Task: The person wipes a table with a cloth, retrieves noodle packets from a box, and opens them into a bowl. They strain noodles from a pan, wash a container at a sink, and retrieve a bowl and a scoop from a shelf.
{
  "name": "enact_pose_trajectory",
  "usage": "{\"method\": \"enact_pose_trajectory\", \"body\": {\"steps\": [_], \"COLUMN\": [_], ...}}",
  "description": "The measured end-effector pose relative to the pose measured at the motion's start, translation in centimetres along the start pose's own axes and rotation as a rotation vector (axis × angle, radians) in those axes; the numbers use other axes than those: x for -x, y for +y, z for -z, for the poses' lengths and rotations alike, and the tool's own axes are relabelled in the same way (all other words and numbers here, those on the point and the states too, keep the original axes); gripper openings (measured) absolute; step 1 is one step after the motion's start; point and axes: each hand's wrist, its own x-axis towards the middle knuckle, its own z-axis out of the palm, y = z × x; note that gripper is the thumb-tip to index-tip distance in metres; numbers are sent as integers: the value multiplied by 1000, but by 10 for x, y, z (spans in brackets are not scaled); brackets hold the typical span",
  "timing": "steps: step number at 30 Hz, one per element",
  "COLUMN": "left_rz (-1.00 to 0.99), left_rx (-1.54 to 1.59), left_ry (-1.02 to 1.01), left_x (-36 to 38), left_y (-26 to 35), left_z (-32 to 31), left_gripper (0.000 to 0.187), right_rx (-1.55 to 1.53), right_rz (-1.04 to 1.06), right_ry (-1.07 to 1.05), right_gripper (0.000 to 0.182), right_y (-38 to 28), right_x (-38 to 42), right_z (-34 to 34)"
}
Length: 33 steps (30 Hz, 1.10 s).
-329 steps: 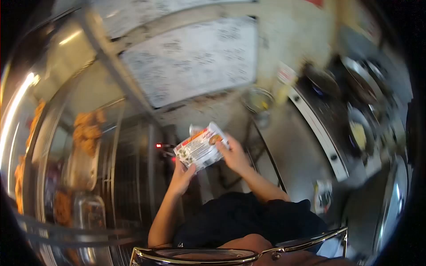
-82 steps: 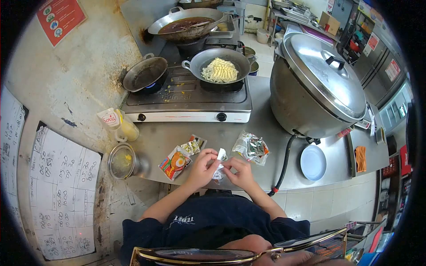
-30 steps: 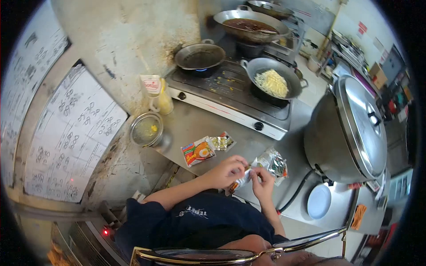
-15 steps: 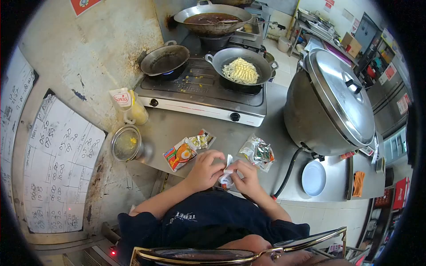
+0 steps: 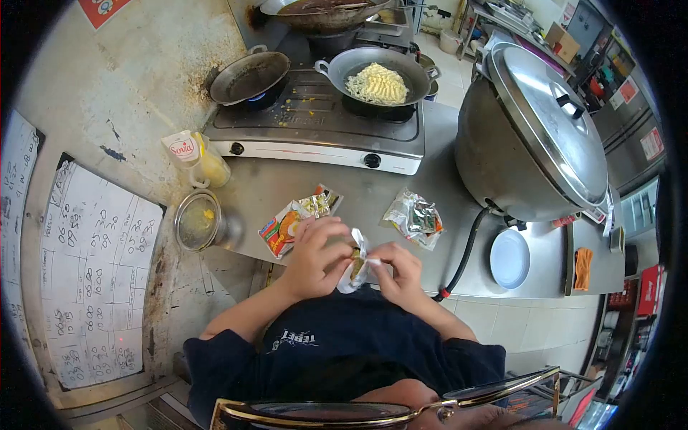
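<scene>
Between my two hands, close to my shirt, is a small white wrapper (image 5: 349,286), pulled apart with something brownish-yellow showing inside. My left hand (image 5: 315,258) pinches its left side. On the other side the fingertips of my right hand (image 5: 398,271) grip its edge. Just beyond my left hand lies a red and green instant noodle packet (image 5: 282,229), with shiny sachets (image 5: 317,205) against it. A crumpled silver packet (image 5: 417,219) rests on the counter past my right hand. Pale noodles (image 5: 378,84) sit in a wok (image 5: 342,63) on the stove.
A two-burner stove (image 5: 287,138) spans the counter's back, a lit flame under its left pan (image 5: 247,77). At right stand a large lidded pot (image 5: 494,150) and a pale blue plate (image 5: 510,259). A strainer (image 5: 197,220) and a jug (image 5: 213,170) are at left.
The white wrapper has been spread apart, and its brownish-yellow contents now show. My hands have drawn slightly apart around it. The whole view has shifted a little.
</scene>
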Motion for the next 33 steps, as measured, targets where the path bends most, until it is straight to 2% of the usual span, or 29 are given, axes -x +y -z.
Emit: {"method": "enact_pose_trajectory", "body": {"steps": [1, 2, 4, 5, 8, 10, 12, 13, 15, 16, 18, 19, 20, 21, 22, 24, 25, 26, 29, 30, 31, 32, 33], "left_rz": [72, 65, -98, -230, -290, -306, -440, -440, -224, -229, 161, 153, 253, 357, 352, 240, 95, 97, 141, 132, 200, 273, 114], "left_rx": [113, 113, 14, -207, -294, -311, -395, -396, 15, 13, 928, 927, 1078, 1226, 1225, 1107, 1082, 1082, 859, 852, 869, 882, 727], "left_ry": [90, 92, 292, 124, 15, 0, 16, 17, 249, 249, 382, 379, 303, 224, 223, -155, -41, -43, -52, -45, -163, -279, -284], "left_x": [0, 2, 3, 1, -2, -3, 0, 2, 9, 16, 30, 29, 28, 28, 28, 28, 28, 31, 38, 38, 35, 33, 32], "left_y": [-5, -7, -7, -2, -9, -17, -27, -31, -41, -39, -29, -29, -31, -35, -42, -58, -62, -65, -73, -78, -79, -81, -86], "left_z": [-4, -4, 2, 14, 20, 26, 27, 22, 3, -16, -63, -72, -78, -81, -77, -64, -71, -74, -73, -71, -66, -61, -60], "left_gripper": [15, 15, 17, 26, 29, 31, 27, 27, 50, 50, 103, 103, 119, 136, 136, 127, 118, 118, 97, 97, 96, 95, 94], "right_rx": [-102, -99, -186, -185, -178, -217, -239, -244, -248, -315, -385, -412, -440, -387, -386, -394, -519, -520, -511, -283, -59, -64, 181], "right_rz": [-118, -112, -143, -144, -140, -148, -148, -158, -161, -193, -217, -239, -262, -197, -193, -233, -313, -314, -362, -276, -183, -169, -8], "right_ry": [56, 60, 108, 115, 115, 156, 159, 203, 247, 303, 367, 337, 307, 193, 194, 119, 126, 128, 45, 13, -21, -31, -224], "right_gripper": [10, 10, 6, 6, 4, 4, 4, 3, 3, 2, 2, 3, 4, 4, 4, 4, 4, 4, 7, 10, 14, 14, 17], "right_y": [1, 3, 4, 3, 1, 7, 10, 12, 12, 8, 6, 9, 13, 24, 23, 20, 18, 19, 18, 13, 8, 3, -1], "right_x": [1, 2, 2, 1, 0, 4, 7, 9, 4, -2, -9, -9, -9, -3, -1, 1, 1, 3, 1, -4, -11, -20, -29], "right_z": [-1, -1, -2, -2, 1, 6, 4, 3, 0, -7, -18, -22, -26, -23, -22, -21, -19, -18, -7, -1, 3, 6, 9]}}
